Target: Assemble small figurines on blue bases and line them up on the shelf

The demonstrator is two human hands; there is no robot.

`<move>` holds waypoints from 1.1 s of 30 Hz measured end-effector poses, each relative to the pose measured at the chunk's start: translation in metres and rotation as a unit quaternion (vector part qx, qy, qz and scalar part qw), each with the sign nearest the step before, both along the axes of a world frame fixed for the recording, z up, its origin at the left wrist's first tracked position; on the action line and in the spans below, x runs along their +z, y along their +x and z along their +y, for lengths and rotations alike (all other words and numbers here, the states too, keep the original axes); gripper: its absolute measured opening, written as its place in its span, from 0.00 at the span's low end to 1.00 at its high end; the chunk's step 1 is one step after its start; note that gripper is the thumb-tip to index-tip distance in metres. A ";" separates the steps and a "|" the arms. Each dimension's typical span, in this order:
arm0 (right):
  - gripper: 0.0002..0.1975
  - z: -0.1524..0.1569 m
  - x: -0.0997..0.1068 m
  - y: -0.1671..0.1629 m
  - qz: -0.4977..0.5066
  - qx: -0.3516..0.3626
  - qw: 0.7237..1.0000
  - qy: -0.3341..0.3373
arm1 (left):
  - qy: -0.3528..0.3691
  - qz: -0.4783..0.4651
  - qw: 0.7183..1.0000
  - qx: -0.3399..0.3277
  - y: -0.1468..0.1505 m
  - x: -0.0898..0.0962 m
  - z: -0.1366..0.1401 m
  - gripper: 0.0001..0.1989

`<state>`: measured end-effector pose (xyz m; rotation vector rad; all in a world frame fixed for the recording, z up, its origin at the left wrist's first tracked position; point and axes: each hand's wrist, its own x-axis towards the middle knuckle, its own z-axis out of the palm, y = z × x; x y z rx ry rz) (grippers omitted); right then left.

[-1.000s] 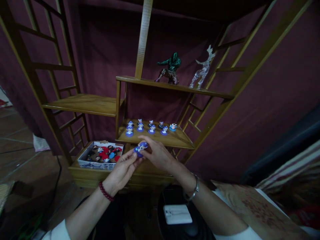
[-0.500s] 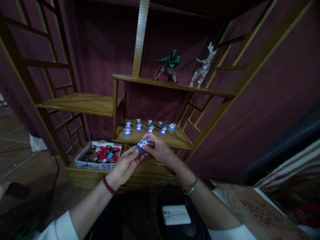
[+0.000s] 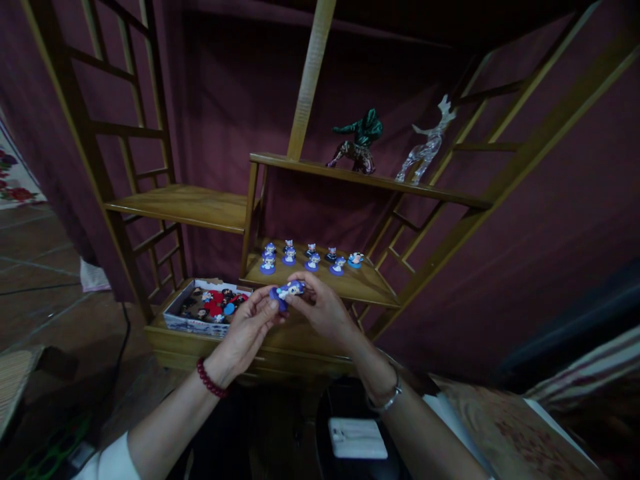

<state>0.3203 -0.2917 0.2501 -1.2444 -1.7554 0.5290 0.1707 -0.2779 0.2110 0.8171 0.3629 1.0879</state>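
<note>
Between my two hands is a small purple-and-white figurine [image 3: 290, 289], tilted on its side with its round purple base to the left. My left hand [image 3: 250, 325] grips the base with thumb and fingers. The head end is pinched by my right hand [image 3: 320, 303]. Just beyond them, several similar figurines [image 3: 313, 262] stand upright in rows on the lower wooden shelf [image 3: 367, 283]. At the right end of the rows is a figurine on a blue base [image 3: 355, 260]. Left of my hands, an open box [image 3: 193, 325] holds several dark, red and blue figurines; my left hand covers its right corner.
On the upper shelf [image 3: 390, 181] stand a dark green crouching statue [image 3: 363, 140] and a clear deer statue [image 3: 425, 147]. A side shelf [image 3: 185, 205] is at left. A white flat object [image 3: 357, 438] lies on a black round surface below my right arm.
The figurine has turned from nearly upright to lying sideways between my hands. My view has shifted a little, so the shelves appear farther right.
</note>
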 end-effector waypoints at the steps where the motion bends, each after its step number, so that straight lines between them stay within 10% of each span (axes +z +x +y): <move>1: 0.11 -0.001 0.001 -0.003 0.002 0.005 1.000 0.002 | 0.004 0.000 1.000 0.000 -0.003 0.001 -0.001 0.13; 22: 0.13 -0.004 0.034 -0.062 -0.084 0.036 0.992 0.083 | -0.029 -0.050 0.998 0.026 -0.056 0.011 -0.007 0.13; 33: 0.14 0.004 0.008 -0.102 -0.111 0.044 0.992 0.038 | -0.081 -0.093 0.992 0.018 -0.086 -0.015 -0.005 0.08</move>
